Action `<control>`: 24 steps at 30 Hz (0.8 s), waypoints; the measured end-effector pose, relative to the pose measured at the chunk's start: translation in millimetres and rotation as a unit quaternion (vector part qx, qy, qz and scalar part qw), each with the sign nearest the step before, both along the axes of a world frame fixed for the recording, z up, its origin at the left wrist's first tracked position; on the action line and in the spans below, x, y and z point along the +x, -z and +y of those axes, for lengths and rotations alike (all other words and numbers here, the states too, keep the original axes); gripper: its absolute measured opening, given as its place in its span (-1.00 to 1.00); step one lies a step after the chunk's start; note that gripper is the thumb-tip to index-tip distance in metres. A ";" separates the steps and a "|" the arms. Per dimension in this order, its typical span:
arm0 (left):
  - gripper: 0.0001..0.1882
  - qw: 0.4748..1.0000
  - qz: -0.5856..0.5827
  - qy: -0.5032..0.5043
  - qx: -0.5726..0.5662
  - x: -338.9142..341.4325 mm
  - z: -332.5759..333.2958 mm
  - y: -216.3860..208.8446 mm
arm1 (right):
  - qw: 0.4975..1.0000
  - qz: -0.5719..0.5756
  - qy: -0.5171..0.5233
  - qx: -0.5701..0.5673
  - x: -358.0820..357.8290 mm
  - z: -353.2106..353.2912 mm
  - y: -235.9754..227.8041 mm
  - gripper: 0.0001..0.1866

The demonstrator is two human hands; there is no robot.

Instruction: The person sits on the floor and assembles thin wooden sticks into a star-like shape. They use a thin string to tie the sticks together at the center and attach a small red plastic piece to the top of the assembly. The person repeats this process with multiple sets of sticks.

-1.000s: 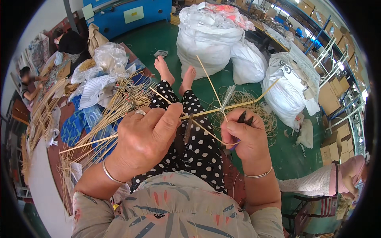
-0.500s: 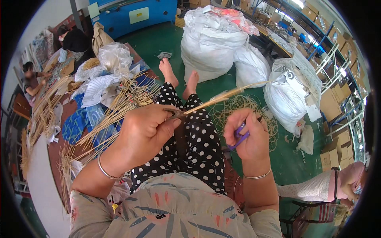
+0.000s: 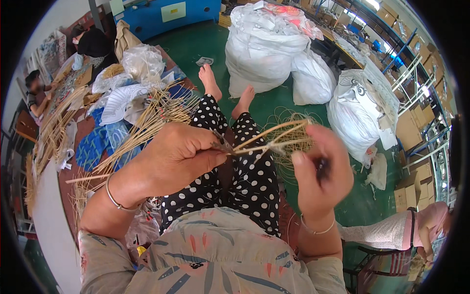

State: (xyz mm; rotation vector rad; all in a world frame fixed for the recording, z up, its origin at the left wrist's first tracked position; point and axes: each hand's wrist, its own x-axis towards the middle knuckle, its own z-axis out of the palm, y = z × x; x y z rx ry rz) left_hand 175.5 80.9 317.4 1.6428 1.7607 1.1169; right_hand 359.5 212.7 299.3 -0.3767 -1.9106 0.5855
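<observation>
My left hand (image 3: 183,154) is closed in a pinch on the near ends of thin tan cane strips (image 3: 271,144), beside a small dark piece (image 3: 223,143) whose kind I cannot make out. The strips fan out to the right above my lap. At their far end is my right hand (image 3: 328,169), its fingertips against the top strip and its thumb spread away. A dark, blurred tool (image 3: 322,169) sits in its curled palm; the purple-handled scissors seen there earlier are mostly hidden now.
A loose coil of thin cane (image 3: 293,120) lies on the green floor beyond my hands. Bundled sticks (image 3: 147,122) and plastic bags cover the table at left. Large white sacks (image 3: 267,46) stand ahead. Other people sit at far left; one (image 3: 421,225) is at lower right.
My right hand has risen and turned inward to the strips' far end. The strips, narrowly bunched before, are now spread apart. My left hand keeps its pinch.
</observation>
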 end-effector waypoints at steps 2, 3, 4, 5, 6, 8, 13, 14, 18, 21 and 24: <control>-0.91 0.997 0.067 0.024 -0.017 -1.7 2.3 -6.5 | 0.988 0.002 -0.085 -0.131 -5.3 6.2 0.0 -0.82; -0.90 0.995 0.094 0.031 -0.030 -2.3 4.4 -10.4 | 0.972 -0.002 -0.138 -0.193 -3.6 12.6 5.7 -0.86; -0.90 0.991 0.120 0.037 -0.042 -2.7 5.7 -11.9 | 0.949 -0.005 -0.189 -0.253 -0.8 17.5 8.7 -0.89; -0.90 0.987 0.155 0.030 -0.022 -3.4 6.4 -9.4 | 0.947 -0.051 -0.186 -0.255 3.6 18.8 6.1 -0.92; -0.89 0.981 0.192 0.021 -0.004 -3.9 6.8 -6.0 | 0.945 -0.065 -0.181 -0.263 4.1 20.6 7.9 -0.92; -0.89 0.970 0.240 0.006 0.026 -2.6 6.3 -1.4 | 0.940 -0.092 -0.169 -0.280 2.8 24.9 12.7 -0.91; -0.89 0.971 0.240 0.011 -0.010 -1.0 8.0 2.5 | 0.928 -0.147 -0.209 -0.270 -2.7 24.7 14.1 -0.91; -0.90 0.967 0.256 0.000 0.002 -1.0 7.1 3.7 | 0.925 -0.169 -0.220 -0.258 -2.8 24.5 12.8 -0.91; -0.86 0.912 0.327 -0.105 0.225 12.3 -6.3 -3.5 | 0.914 -0.167 -0.183 -0.322 -2.2 36.5 15.8 -0.92; -0.77 0.883 0.328 -0.145 0.301 20.7 -29.4 2.5 | 0.894 -0.113 -0.194 -0.388 -2.8 43.1 11.7 -0.91; -0.67 0.903 0.276 -0.203 0.257 4.9 -24.5 26.1 | 0.867 -0.084 -0.251 -0.423 -1.1 48.2 12.9 -0.91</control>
